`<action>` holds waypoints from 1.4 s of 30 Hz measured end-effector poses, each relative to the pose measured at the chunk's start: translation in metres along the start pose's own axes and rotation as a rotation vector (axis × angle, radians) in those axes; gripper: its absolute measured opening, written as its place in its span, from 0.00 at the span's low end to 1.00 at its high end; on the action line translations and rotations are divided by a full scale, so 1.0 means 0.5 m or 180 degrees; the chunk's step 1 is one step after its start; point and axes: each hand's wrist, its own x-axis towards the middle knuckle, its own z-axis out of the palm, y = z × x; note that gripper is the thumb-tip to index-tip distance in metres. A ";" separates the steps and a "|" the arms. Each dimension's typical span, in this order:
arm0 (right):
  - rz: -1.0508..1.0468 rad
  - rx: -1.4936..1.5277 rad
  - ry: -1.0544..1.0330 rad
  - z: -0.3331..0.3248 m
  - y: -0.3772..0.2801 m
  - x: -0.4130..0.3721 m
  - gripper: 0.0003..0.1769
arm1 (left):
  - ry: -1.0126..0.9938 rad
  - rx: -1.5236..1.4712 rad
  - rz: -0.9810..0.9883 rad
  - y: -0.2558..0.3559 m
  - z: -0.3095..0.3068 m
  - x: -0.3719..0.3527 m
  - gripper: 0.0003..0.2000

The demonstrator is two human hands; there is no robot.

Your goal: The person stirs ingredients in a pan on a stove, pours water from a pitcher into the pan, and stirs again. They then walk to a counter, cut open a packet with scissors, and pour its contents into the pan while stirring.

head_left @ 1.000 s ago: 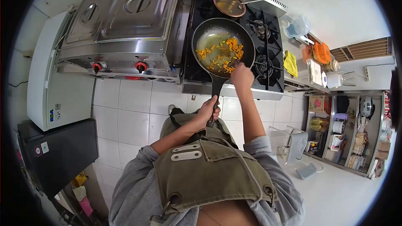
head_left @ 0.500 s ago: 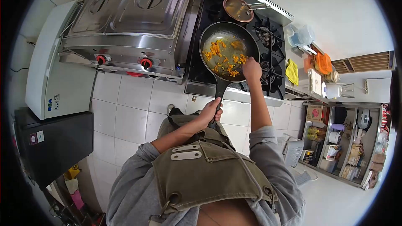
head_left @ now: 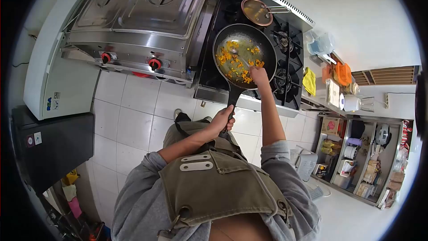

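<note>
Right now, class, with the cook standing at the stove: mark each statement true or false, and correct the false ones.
1. The left hand grips the handle of the black frying pan. True.
2. The black frying pan is empty. False: it holds orange and yellow food pieces.
3. The right hand is at the pan's near rim. True.
4. The small copper pan sits nearer the person than the frying pan. False: it sits behind it, at the back of the stove.
5. The yellow cloth is draped over the pan handle. False: it lies to the right of the stove.
</note>
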 end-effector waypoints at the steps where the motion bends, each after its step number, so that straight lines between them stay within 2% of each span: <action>1: 0.0014 -0.0012 -0.0012 0.003 0.014 0.004 0.20 | 0.0004 -0.0017 -0.0014 -0.006 -0.001 0.000 0.16; 3: -0.0257 -0.0562 -0.0187 -0.002 0.032 0.012 0.20 | -0.0052 -0.0012 0.0075 -0.004 -0.001 0.001 0.16; 5: -0.0166 -0.0454 -0.0149 -0.016 0.033 0.024 0.20 | -0.0006 0.0004 0.0066 0.004 0.003 -0.002 0.16; 7: 0.0327 0.0219 0.0008 -0.011 0.057 0.042 0.21 | -0.0057 0.0017 0.0110 0.000 0.003 -0.003 0.17; 9: 0.0317 -0.0060 -0.0027 -0.007 0.076 0.065 0.21 | -0.0024 0.0024 0.0120 -0.003 0.006 -0.005 0.17; 11: -0.0126 -0.0297 0.0007 -0.028 0.062 0.073 0.21 | 0.0047 0.0078 0.0085 0.001 0.010 -0.005 0.17; 12: 0.0134 -0.0049 0.0121 -0.032 0.042 0.062 0.20 | 0.0053 0.0067 0.0109 0.004 0.009 -0.002 0.17; 13: 0.0127 -0.0056 0.0107 -0.026 0.051 0.073 0.20 | 0.0037 0.0075 0.0114 0.004 0.007 -0.002 0.17; 15: 0.0326 -0.0424 -0.0104 -0.023 0.070 0.086 0.19 | -0.0008 0.0105 0.0095 -0.001 0.006 -0.004 0.17; 17: 0.0223 -0.0301 -0.0028 -0.029 0.079 0.088 0.19 | 0.0019 0.0069 0.0078 0.002 0.007 -0.005 0.16; 19: -0.0484 -0.0255 -0.0237 -0.024 0.098 0.084 0.17 | -0.0006 0.0029 0.0073 -0.003 0.006 -0.002 0.16; 22: -0.0517 -0.0485 0.0015 -0.036 0.088 0.033 0.17 | -0.0037 -0.0029 0.0056 -0.006 0.001 0.001 0.16; 26: -0.0733 -0.0843 -0.0125 -0.074 0.064 -0.023 0.19 | -0.0034 0.0033 0.0058 -0.006 0.003 0.000 0.16; 31: -0.0375 -0.1210 -0.0236 -0.108 0.029 -0.089 0.17 | 0.0036 0.0041 0.0085 -0.004 0.008 -0.001 0.17; 37: 0.0252 -0.2146 0.0779 -0.144 -0.014 -0.122 0.17 | -0.0051 0.0035 0.0055 -0.006 0.003 0.003 0.17; 38: -0.0057 -0.2243 0.0844 -0.129 0.016 -0.105 0.16 | -0.0058 0.0042 0.0034 -0.007 0.003 0.003 0.17; 41: -0.0739 -0.2641 0.0633 -0.097 -0.002 -0.121 0.12 | -0.0060 -0.0023 0.0077 -0.007 0.006 0.003 0.17; 42: -0.0746 -0.2635 0.0640 -0.101 -0.011 -0.121 0.12 | -0.0088 -0.0012 0.0077 -0.006 0.004 0.003 0.17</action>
